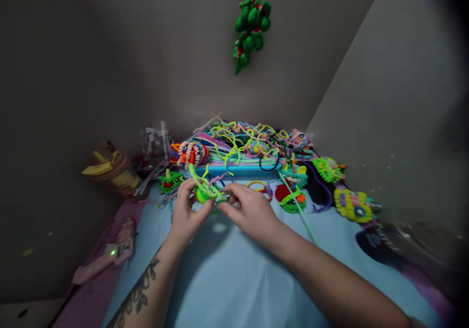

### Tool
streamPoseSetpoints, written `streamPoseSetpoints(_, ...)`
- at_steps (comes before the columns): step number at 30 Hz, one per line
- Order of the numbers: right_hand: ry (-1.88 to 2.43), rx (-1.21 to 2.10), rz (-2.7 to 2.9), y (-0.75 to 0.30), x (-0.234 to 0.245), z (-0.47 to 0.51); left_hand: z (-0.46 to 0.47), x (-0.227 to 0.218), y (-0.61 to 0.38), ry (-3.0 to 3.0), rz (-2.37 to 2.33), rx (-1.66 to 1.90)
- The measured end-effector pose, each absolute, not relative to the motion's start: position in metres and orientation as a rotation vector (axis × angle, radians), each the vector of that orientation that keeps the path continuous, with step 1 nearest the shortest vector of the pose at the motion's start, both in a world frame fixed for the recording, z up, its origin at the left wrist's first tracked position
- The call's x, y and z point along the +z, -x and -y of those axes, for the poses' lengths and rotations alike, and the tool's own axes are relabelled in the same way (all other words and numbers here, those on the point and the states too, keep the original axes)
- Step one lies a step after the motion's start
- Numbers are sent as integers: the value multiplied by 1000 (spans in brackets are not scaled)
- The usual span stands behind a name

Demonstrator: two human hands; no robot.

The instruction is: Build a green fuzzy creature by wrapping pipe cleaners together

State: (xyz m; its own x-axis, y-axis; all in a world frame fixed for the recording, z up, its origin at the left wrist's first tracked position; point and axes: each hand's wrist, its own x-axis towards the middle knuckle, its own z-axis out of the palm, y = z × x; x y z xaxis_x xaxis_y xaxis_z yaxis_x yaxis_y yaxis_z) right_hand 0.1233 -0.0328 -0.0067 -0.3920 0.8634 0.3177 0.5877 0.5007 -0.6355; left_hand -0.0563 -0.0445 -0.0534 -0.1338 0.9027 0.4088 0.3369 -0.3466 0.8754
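My left hand (187, 215) and my right hand (249, 210) meet over a light blue cloth (234, 274). Between them is a small neon green pipe-cleaner piece (203, 191), coiled at its base with loose ends sticking up. The left fingers curl round the coil from the left. The right fingertips pinch a green strand of it on the right side.
A heap of coloured pipe cleaners (242, 145) lies on a blue tray behind the hands. Finished pipe-cleaner figures (352, 205) sit to the right. A pink glue gun (110, 255) lies at left, a green pipe-cleaner ornament (252, 23) hangs on the wall.
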Motion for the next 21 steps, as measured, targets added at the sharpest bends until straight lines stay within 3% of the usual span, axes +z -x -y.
streamPoseSetpoints(7, 1184, 436, 2212, -120, -13, 33, 45, -53, 51, -1494, -1367, 1520)
streamPoseSetpoints(14, 1136, 620, 2497, -139, 22, 37, 40, -41, 56, -1229, -1450, 1720)
streamPoseSetpoints(21, 1044, 501, 2827, -176, 39, 36, 38, -39, 61, -1112, -1536, 1781)
